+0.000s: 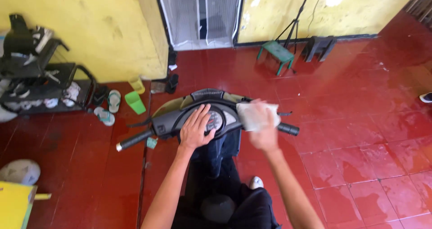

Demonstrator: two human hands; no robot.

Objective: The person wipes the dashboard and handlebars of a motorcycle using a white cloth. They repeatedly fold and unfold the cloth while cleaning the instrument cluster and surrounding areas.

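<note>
Over scooter handlebar (135,140) running left-right, left hand (196,129) flat, right hand (263,132) seemingly grip clamped on cloth (256,115)

Grey cloth (255,116); olive-black scooter (180,109); red floor tiles (360,121); yellow wall (99,26).

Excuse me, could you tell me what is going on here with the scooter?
A person sits astride a scooter parked on a wet red tiled floor. Their left hand lies flat on the instrument panel in the middle of the handlebar. Their right hand presses a pale cloth against the right side of the handlebar cover, beside the right grip. A green stool stands by the yellow wall, and a shoe rack stands at the left.
</note>
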